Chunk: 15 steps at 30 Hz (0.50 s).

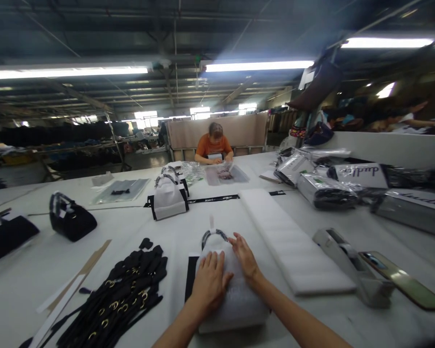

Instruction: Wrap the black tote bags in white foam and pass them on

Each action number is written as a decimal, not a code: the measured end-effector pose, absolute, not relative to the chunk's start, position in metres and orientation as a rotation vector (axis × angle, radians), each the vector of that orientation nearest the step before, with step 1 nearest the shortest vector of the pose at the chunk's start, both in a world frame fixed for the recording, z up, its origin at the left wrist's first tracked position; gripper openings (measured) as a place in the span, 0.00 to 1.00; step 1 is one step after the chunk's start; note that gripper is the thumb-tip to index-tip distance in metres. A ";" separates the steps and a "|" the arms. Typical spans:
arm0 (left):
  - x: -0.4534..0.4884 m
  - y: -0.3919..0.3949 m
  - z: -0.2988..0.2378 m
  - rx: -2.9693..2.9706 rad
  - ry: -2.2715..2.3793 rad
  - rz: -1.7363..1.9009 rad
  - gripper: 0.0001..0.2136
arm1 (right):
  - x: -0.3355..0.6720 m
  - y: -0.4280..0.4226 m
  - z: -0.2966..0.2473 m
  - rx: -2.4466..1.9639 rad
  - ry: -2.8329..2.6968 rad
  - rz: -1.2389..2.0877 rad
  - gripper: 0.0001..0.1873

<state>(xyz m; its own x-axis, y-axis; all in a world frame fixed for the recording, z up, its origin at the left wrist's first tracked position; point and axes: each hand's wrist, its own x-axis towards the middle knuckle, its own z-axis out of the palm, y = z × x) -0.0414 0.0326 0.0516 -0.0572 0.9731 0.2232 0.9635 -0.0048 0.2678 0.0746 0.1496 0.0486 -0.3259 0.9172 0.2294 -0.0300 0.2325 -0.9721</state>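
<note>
A handbag wrapped in white foam sheet (235, 299) lies flat on the white table (130, 227) right in front of me, its wrapped handle (213, 235) pointing away. My left hand (209, 280) lies flat on the wrapping, fingers stretched out. My right hand (244, 258) rests on the bag's upper right side, fingers extended and slightly spread. Neither hand grips anything.
A pile of black straps with gold rings (119, 299) lies at the left. A black handbag (70, 220), two wrapped bags (168, 198), a stack of foam sheets (293, 241), a tape dispenser (355, 266) and a phone (402, 280) sit around. Packaged bags (326, 191) are at right. A person in orange (214, 145) works opposite.
</note>
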 end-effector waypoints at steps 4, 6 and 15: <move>-0.061 0.008 0.049 2.048 2.356 0.522 0.36 | 0.106 0.149 0.059 -0.896 -1.538 1.204 0.42; -0.072 -0.003 0.040 1.956 2.345 0.528 0.38 | 0.123 0.136 0.062 -0.909 -1.687 1.057 0.40; -0.086 -0.005 0.014 1.597 2.105 1.068 0.40 | 0.136 0.117 0.037 -1.224 -1.961 0.954 0.47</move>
<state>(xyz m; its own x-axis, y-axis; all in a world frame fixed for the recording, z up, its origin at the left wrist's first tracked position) -0.0857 -0.0054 0.0136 -0.3433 0.9179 0.1987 0.7023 0.1104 0.7033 0.1362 0.1172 0.0365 -0.3701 0.9195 0.1326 0.4632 0.3063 -0.8316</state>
